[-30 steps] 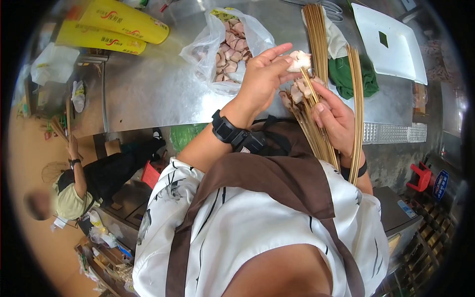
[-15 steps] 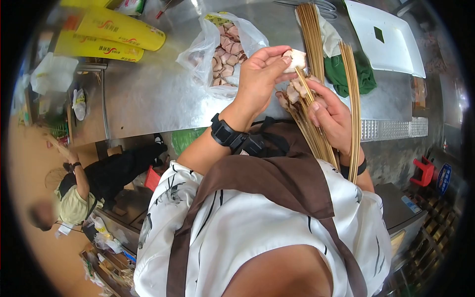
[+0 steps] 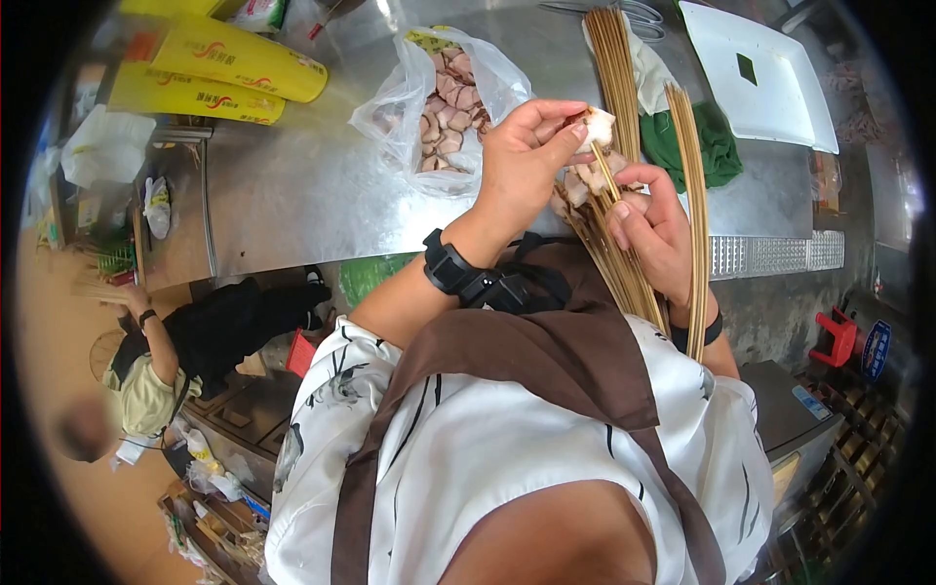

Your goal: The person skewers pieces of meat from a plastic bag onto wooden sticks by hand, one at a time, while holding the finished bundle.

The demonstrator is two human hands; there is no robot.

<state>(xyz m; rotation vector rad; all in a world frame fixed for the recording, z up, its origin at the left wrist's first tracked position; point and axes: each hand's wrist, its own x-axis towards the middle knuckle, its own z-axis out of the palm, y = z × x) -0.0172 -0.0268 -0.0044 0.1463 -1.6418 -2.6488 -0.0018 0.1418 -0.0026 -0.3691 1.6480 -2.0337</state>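
Note:
A pale slice of meat (image 3: 600,129) is pinched between the thumb and fingers of my left hand (image 3: 526,161). My right hand (image 3: 653,229) grips a bamboo skewer (image 3: 608,177), its upper end right at the slice's lower edge. Below that hand, several more skewers (image 3: 616,268) fan down toward my apron, with meat slices (image 3: 577,187) threaded at their upper ends. Another bundle of bare skewers (image 3: 690,175) runs along the outer side of my right hand and wrist. Left of my hands, a clear plastic bag (image 3: 497,73) lies open with many meat slices (image 3: 450,109) inside.
Beyond my right hand lie a skewer bundle (image 3: 612,73), a green cloth (image 3: 717,146) and a white tray (image 3: 770,97) on the metal table (image 3: 292,185). Yellow rolls (image 3: 234,58) lie at the far left. A person (image 3: 146,390) stands off to the left.
My left hand and the meat slice have shifted slightly right and down. The right hand stays nearly in place with the skewer. The person at the left has moved an arm a little.

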